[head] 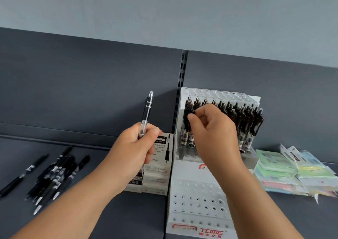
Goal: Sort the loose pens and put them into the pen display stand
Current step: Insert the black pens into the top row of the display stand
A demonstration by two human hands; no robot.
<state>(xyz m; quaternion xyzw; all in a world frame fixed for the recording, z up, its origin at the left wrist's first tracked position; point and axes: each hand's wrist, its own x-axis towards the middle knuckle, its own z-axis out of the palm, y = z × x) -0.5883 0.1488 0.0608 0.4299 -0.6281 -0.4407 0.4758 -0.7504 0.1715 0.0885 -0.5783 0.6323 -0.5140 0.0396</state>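
Far left on the dark grey shelf (146, 211): heap of loose black click pens (49, 176), well apart from the stand. Then left hand (135, 147), fingers curled round a black-and-clear plastic pen (146, 114), held upright. Behind it, stacked white pen boxes (157, 167). Over at the white perforated plastic display stand (197, 202), right hand (214, 129) pinching a slotted black pen (188, 121) at the upper tier's left end. Looks like mid-slotting; next probably needs letting go, then finding a free hole for the left-hand pen.
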